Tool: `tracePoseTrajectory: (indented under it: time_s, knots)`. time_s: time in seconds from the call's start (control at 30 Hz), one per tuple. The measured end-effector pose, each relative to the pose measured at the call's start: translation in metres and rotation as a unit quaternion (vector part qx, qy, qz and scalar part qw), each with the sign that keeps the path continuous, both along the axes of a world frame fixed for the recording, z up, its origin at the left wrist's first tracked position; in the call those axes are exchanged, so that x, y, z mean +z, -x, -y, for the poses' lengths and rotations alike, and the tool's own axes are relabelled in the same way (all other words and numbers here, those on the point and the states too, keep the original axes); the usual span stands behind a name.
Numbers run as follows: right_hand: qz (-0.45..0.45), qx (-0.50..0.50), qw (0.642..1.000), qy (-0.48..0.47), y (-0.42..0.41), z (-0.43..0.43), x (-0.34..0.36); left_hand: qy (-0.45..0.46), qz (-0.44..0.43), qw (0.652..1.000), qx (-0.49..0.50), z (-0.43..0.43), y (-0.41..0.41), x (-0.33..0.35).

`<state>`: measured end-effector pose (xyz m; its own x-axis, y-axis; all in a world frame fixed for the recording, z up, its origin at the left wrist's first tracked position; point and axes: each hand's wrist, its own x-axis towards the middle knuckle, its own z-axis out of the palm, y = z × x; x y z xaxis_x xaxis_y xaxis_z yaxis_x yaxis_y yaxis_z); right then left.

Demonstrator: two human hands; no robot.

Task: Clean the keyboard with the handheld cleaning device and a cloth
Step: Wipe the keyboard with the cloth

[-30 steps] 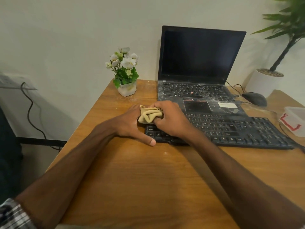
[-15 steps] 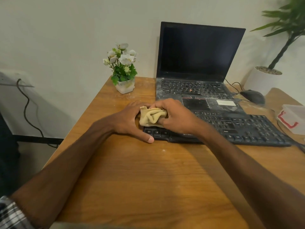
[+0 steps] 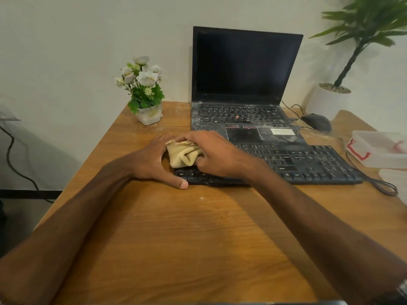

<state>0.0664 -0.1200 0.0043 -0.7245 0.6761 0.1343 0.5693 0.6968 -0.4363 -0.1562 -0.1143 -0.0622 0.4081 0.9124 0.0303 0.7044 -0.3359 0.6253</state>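
A wooden desk [image 3: 198, 238] fills the view, its far edge against a pale wall. An open laptop [image 3: 244, 67] with a dark screen stands at the middle of the far edge, its deck dusty. A tall green plant in a white pot [image 3: 328, 100] stands beyond the far right corner.

A black keyboard [image 3: 308, 164] lies just in front of the laptop, running from the middle of the desk toward the right edge, with its cable looping off its right end. A clear plastic container [image 3: 378, 150] with red marking sits at the right edge, and a small white pot of flowers [image 3: 145, 93] stands near the far left corner. A dark mouse [image 3: 317, 122] lies to the right of the laptop.

The left hand [image 3: 149, 161] clasps the keyboard's left end, its thumb [image 3: 180, 183] along the near edge and its fingers arched toward the far edge. The right hand [image 3: 218, 155] grips a bunched tan cloth [image 3: 182, 155] and presses it onto the keys at that left end.
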Motion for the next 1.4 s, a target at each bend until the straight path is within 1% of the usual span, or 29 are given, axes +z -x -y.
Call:
tracePoseTrajectory:
  time_s: [0.13,0.2,0.27,0.37,0.43,0.53,0.63,0.7,0.8,0.87,0.97,1.03,1.2,1.3,1.4]
  knots:
    - [0.026,0.035,0.998,-0.048,0.011,0.013,-0.006,-0.030,0.010,0.999,-0.014,-0.007,0.002,-0.006]
    - [0.033,0.034,0.997,-0.067,0.014,0.018,-0.009,-0.034,0.007,0.999,-0.015,-0.007,0.002,-0.008]
    - [0.039,0.035,0.997,-0.059,0.011,0.018,-0.006,-0.043,0.004,0.999,-0.012,-0.007,0.002,-0.008]
    - [0.052,0.039,0.998,-0.011,0.000,0.013,0.006,-0.031,-0.003,1.000,0.000,-0.006,0.004,-0.008]
    - [0.042,0.028,0.999,-0.006,-0.003,0.008,0.011,-0.019,-0.015,1.000,0.004,-0.007,0.003,-0.007]
    - [0.017,0.015,0.999,-0.041,0.004,0.011,0.006,0.005,-0.038,0.999,-0.015,-0.011,0.004,-0.010]
    - [0.020,0.030,0.995,-0.090,0.015,0.020,-0.008,0.031,-0.051,0.998,0.013,-0.018,0.016,-0.022]
    - [0.018,0.037,0.994,-0.100,0.017,0.023,-0.010,0.036,-0.072,0.996,0.025,-0.023,0.023,-0.029]
    - [0.001,0.050,0.997,-0.057,0.011,0.020,-0.008,0.018,-0.074,0.997,0.024,-0.019,0.015,-0.016]
    - [-0.027,0.052,0.998,-0.015,0.003,0.016,-0.009,0.013,-0.072,0.997,0.026,-0.011,0.007,-0.006]
    - [-0.058,0.057,0.996,0.024,-0.007,0.012,-0.008,0.028,-0.060,0.998,0.017,0.002,-0.001,0.007]
    - [-0.061,0.059,0.995,0.044,-0.015,0.008,-0.006,0.048,-0.049,0.998,0.003,0.007,-0.003,0.012]
    - [-0.028,0.043,0.995,0.091,-0.042,0.003,0.000,0.051,-0.050,0.997,0.008,0.006,-0.002,0.013]
    - [0.001,0.049,0.996,0.075,-0.040,-0.002,0.007,0.057,-0.054,0.997,0.005,0.007,-0.003,0.014]
    - [-0.064,0.050,0.995,0.055,-0.021,-0.003,0.008,0.067,-0.060,0.996,0.004,0.006,-0.002,0.012]
